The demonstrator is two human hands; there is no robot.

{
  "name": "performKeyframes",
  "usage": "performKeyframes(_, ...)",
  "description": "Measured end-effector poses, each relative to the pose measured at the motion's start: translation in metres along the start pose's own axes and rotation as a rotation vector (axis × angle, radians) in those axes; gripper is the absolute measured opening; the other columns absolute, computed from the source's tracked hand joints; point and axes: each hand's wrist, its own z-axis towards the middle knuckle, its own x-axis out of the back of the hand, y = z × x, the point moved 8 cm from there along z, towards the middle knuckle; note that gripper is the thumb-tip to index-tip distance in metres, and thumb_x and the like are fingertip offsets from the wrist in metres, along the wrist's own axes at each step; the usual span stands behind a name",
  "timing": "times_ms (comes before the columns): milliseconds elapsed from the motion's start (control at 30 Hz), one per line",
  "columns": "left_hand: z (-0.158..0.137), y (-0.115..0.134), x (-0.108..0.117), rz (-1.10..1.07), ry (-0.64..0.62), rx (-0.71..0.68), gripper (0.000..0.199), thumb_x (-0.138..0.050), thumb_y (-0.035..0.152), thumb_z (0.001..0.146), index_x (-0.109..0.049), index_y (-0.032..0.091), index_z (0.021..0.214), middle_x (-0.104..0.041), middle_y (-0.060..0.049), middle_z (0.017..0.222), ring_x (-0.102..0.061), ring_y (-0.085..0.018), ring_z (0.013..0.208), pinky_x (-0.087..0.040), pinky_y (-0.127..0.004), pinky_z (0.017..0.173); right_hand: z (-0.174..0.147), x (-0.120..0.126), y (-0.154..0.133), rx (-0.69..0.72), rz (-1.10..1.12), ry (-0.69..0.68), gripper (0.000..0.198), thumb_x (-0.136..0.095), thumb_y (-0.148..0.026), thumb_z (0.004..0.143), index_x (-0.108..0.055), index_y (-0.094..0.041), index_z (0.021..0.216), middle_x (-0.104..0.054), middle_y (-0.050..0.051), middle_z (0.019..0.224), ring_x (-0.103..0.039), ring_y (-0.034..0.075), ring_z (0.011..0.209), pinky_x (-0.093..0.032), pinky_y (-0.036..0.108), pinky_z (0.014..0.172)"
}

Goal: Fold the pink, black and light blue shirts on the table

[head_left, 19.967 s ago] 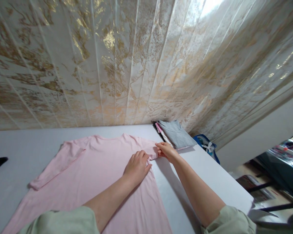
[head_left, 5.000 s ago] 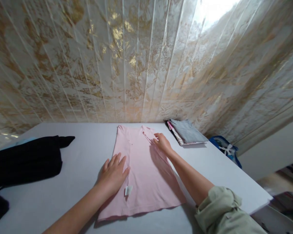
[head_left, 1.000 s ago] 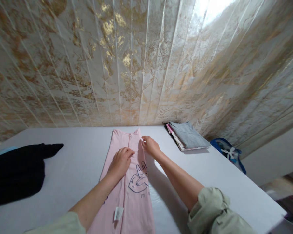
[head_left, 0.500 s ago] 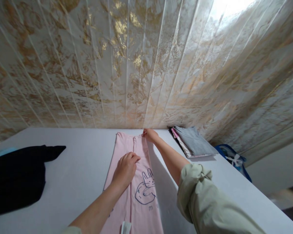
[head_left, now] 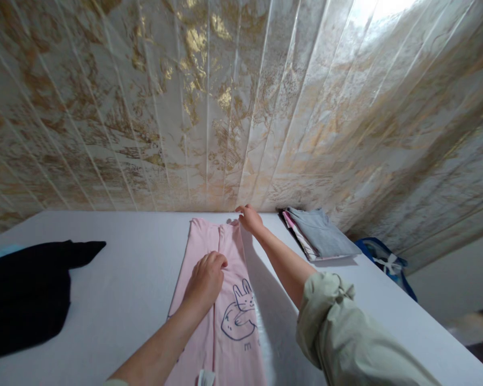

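Observation:
A pink garment [head_left: 231, 300] with a dark line drawing of a rabbit lies folded lengthwise on the white table, its two sides meeting along the middle. A white label shows near its lower end. My left hand [head_left: 206, 276] rests on the upper part of the cloth, fingers curled with the tips largely hidden; whether it grips any fabric I cannot tell. At the garment's far right corner, my right hand [head_left: 249, 219] is raised just above the edge, fingers apart and holding nothing.
A black garment [head_left: 28, 295] lies on the white table [head_left: 124, 300] at the left. To the right is a stack of folded clothes [head_left: 317, 233], grey on top. Beyond the table's right edge sits a blue-trimmed bag [head_left: 390, 265]. A gold-patterned curtain [head_left: 209, 118] hangs behind.
My right hand has let go of the garment's far right corner and lifted slightly, its fingers opening. My left hand stays on the cloth, almost unmoved.

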Motion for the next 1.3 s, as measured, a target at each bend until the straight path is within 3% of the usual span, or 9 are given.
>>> performKeyframes(133, -0.001, 0.0, 0.0, 0.011, 0.009, -0.007, 0.029, -0.043, 0.0, 0.075, -0.055, 0.023, 0.088, -0.059, -0.002, 0.097, -0.053, -0.018, 0.098, -0.04, -0.033, 0.089, -0.003, -0.005, -0.019, 0.141, 0.002, -0.058, 0.021, -0.059, -0.026, 0.088, -0.069, -0.029, 0.106, -0.057, 0.003, 0.121, -0.06, 0.015, 0.101, -0.042, 0.021, 0.08)
performKeyframes(233, -0.001, 0.0, -0.001, 0.014, 0.015, -0.014, 0.028, -0.043, 0.0, 0.076, -0.054, 0.023, 0.088, -0.059, -0.002, 0.096, -0.053, -0.018, 0.096, -0.04, -0.032, 0.088, -0.001, -0.012, -0.023, 0.151, -0.014, -0.078, 0.014, -0.059, -0.023, 0.086, -0.071, -0.024, 0.094, -0.061, 0.005, 0.111, -0.061, 0.017, 0.096, -0.042, 0.022, 0.074)
performKeyframes(533, -0.001, -0.001, -0.001, 0.015, 0.001, 0.025, 0.028, -0.043, 0.001, 0.075, -0.054, 0.023, 0.089, -0.058, -0.002, 0.097, -0.053, -0.018, 0.098, -0.039, -0.033, 0.09, 0.004, -0.016, -0.014, -0.005, 0.009, 0.023, 0.022, -0.046, -0.022, 0.093, -0.068, -0.019, 0.096, -0.064, 0.007, 0.103, -0.061, 0.016, 0.081, -0.04, 0.023, 0.065)
performKeyframes(733, -0.001, 0.001, 0.001, 0.019, -0.006, 0.018, 0.027, -0.043, 0.002, 0.077, -0.054, 0.023, 0.089, -0.058, -0.002, 0.097, -0.053, -0.018, 0.098, -0.04, -0.033, 0.09, -0.009, 0.001, -0.004, -0.041, 0.019, 0.159, 0.029, -0.037, -0.018, 0.096, -0.06, -0.02, 0.113, -0.059, 0.01, 0.115, -0.058, 0.017, 0.096, -0.041, 0.024, 0.074)
performKeyframes(967, -0.001, 0.002, 0.001, 0.025, 0.004, 0.012, 0.028, -0.043, 0.001, 0.076, -0.053, 0.023, 0.09, -0.057, -0.003, 0.098, -0.053, -0.018, 0.099, -0.039, -0.033, 0.091, -0.023, -0.015, -0.008, 0.06, -0.011, 0.078, 0.02, -0.049, -0.021, 0.09, -0.066, -0.023, 0.1, -0.063, 0.006, 0.106, -0.059, 0.017, 0.091, -0.039, 0.024, 0.071)
performKeyframes(1100, -0.002, 0.002, 0.001, 0.034, -0.001, 0.012, 0.028, -0.042, 0.001, 0.076, -0.053, 0.023, 0.09, -0.057, -0.003, 0.098, -0.052, -0.018, 0.099, -0.039, -0.032, 0.091, -0.013, -0.018, -0.008, 0.042, -0.034, 0.077, 0.021, -0.045, -0.019, 0.092, -0.065, -0.021, 0.099, -0.064, 0.007, 0.103, -0.06, 0.018, 0.09, -0.038, 0.024, 0.07)
performKeyframes(1300, -0.001, 0.0, 0.001, 0.02, -0.006, 0.036, 0.027, -0.042, 0.001, 0.077, -0.053, 0.023, 0.089, -0.058, -0.002, 0.097, -0.053, -0.018, 0.098, -0.04, -0.032, 0.09, -0.009, -0.002, 0.003, -0.065, -0.057, 0.146, 0.026, -0.038, -0.018, 0.096, -0.061, -0.019, 0.109, -0.063, 0.01, 0.109, -0.059, 0.018, 0.085, -0.038, 0.026, 0.068)
